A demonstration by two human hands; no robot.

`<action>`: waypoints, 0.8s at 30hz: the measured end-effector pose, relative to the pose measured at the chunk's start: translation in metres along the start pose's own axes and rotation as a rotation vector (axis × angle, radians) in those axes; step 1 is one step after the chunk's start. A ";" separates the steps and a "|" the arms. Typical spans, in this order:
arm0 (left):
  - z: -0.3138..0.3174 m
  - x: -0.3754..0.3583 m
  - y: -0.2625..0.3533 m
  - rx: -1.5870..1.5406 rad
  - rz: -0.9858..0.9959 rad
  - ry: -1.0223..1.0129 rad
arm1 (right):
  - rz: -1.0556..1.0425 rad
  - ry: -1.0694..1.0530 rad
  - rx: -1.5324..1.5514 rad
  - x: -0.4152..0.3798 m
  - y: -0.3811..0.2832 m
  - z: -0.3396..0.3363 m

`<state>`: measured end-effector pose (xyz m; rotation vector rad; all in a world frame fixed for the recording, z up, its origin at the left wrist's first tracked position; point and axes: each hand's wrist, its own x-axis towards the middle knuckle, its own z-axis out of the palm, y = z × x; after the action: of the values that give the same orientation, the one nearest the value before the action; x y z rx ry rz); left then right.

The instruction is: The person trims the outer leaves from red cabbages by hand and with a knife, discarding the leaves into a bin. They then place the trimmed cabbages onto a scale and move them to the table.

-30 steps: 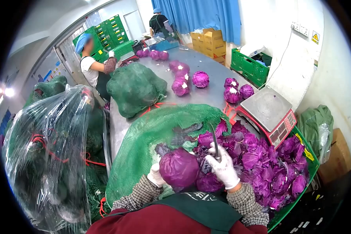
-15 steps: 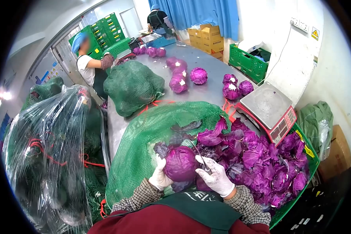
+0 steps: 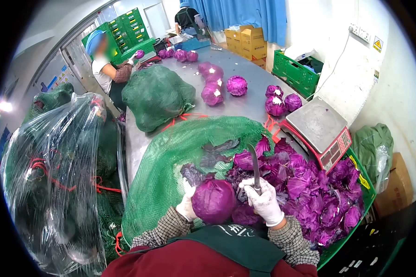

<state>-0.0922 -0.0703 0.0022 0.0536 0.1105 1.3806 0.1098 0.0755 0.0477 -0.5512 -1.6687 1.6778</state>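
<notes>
A round red cabbage (image 3: 213,201) rests against the gloved palm of my left hand (image 3: 187,203), whose fingers curl round its left side. My right hand (image 3: 266,203), also in a white glove, is closed on the handle of a knife (image 3: 255,167). The curved blade points up and away from me, apart from the cabbage. Beneath both hands lies a green mesh bag (image 3: 171,161) with dark loose leaves on it. Right of the knife, a heap of purple cabbage leaves (image 3: 309,196) fills a green crate (image 3: 366,203).
A red scale (image 3: 321,127) stands beyond the leaf heap. Several cabbages (image 3: 236,86) sit on the metal table (image 3: 189,76) near a full mesh bag (image 3: 157,98). Plastic-wrapped sacks (image 3: 62,184) stand at left. A co-worker (image 3: 106,69) holds a small cabbage; another person (image 3: 188,21) works at the back.
My right hand has moved right, away from the cabbage, and the knife blade has swung upright. The cabbage has turned slightly in my left hand. The co-worker's raised hand now shows a cabbage.
</notes>
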 end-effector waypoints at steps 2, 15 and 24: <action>0.031 0.019 0.014 -0.215 -0.221 0.366 | 0.058 -0.148 0.052 0.010 -0.011 -0.005; 0.018 0.002 0.009 0.440 -0.030 -0.069 | -0.023 -0.086 -0.123 0.040 0.048 -0.023; -0.037 0.005 -0.012 2.138 0.612 0.510 | -0.473 -0.234 -0.682 0.002 0.112 -0.003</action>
<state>-0.0836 -0.0691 -0.0359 1.5898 2.0685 1.2020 0.0909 0.0872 -0.0623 -0.2296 -2.3292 0.8392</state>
